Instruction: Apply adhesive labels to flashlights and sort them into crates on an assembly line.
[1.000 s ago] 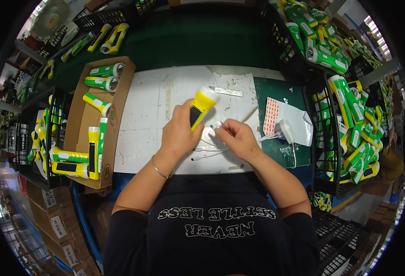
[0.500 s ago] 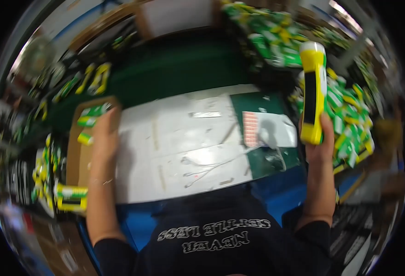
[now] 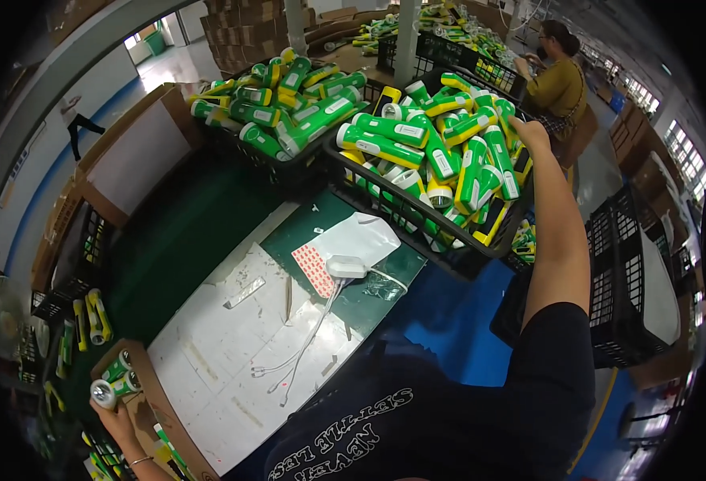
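My left hand (image 3: 116, 422) is at the lower left, closed around a flashlight (image 3: 103, 393) whose round lens end faces up. It is beside an open cardboard box (image 3: 154, 401), which has more green-and-white flashlights (image 3: 118, 366) inside. My right hand (image 3: 532, 135) reaches to the far right side of a black plastic crate (image 3: 425, 215) heaped with green, yellow and white flashlights (image 3: 441, 156). Its fingers bend down at the edge of the pile and are mostly hidden, so whether they grip a flashlight there is unclear.
A second heaped crate (image 3: 285, 168) stands behind to the left. On the white-topped table (image 3: 209, 361) lie a white charger with cables (image 3: 346, 267) and a white sheet (image 3: 369, 238). Stacked black crates (image 3: 617, 280) are at the right; another person (image 3: 557, 76) sits beyond.
The view has swung right. My right hand, earlier holding up a flashlight, is now down at the crate. My left hand has shifted to the box's near edge with a flashlight in it.
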Demonstrator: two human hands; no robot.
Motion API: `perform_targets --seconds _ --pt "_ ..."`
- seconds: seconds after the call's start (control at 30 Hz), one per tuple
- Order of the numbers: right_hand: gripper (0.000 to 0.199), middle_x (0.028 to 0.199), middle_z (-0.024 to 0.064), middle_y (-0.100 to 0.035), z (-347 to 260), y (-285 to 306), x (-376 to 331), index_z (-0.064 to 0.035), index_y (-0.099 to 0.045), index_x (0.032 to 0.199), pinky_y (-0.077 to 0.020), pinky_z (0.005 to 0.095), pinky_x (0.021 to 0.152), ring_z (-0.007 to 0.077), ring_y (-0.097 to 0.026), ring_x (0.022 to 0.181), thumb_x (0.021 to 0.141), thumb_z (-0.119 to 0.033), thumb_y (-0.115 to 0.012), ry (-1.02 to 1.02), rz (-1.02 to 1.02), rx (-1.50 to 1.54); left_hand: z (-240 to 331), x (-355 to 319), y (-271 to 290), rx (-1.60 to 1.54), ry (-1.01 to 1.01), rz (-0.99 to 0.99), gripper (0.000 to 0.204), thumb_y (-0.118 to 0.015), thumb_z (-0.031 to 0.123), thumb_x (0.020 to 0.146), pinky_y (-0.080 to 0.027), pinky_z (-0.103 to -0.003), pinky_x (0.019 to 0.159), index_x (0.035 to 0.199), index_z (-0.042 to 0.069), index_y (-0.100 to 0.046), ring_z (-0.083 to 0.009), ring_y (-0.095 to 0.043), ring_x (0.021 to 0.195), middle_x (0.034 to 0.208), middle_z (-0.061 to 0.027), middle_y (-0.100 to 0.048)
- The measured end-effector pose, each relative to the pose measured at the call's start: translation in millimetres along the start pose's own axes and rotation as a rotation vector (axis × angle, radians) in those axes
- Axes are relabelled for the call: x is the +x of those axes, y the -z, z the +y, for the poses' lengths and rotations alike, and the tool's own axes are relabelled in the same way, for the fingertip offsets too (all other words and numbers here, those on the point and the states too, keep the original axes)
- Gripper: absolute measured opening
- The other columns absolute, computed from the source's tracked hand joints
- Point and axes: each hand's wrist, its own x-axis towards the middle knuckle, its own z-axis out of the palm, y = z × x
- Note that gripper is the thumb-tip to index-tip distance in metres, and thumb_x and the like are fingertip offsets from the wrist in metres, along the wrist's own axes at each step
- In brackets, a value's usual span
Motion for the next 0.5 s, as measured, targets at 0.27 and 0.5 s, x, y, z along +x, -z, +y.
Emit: perform_targets --seconds 0.27,0.5 --pt "0.043 0.106 0.0143 -0.062 -112 -25 -99 -0.0054 -0.056 0.11 -0.0461 0.0384 0.082 0.0308 -0.058 0.099 0.08 -0.037 -0.059 0.563 0.316 0.311 175 -5 -49 -0.769 0.443 -0.115 0.047 -0.064 0.023 0.082 -0.047 -0.024 0.06 0.12 0.011 -0.04 -0.0107 -0.053 0.075 0.096 -0.0029 -0.052" --pt "0.028 0.091 0.01 -0.063 -219 -6 -348 -0.004 -0.06 0.1 -0.0471 0.0283 0.068 0.0234 -0.061 0.08 0.075 -0.016 -0.066 1.384 -0.351 0.628 266 -49 -150 -1.841 0.763 -0.847 0.042 -0.035 0.037 0.095 -0.049 -0.047 0.084 0.119 0.004 -0.046 -0.0299 -0.06 0.092 0.106 -0.0154 -0.058"
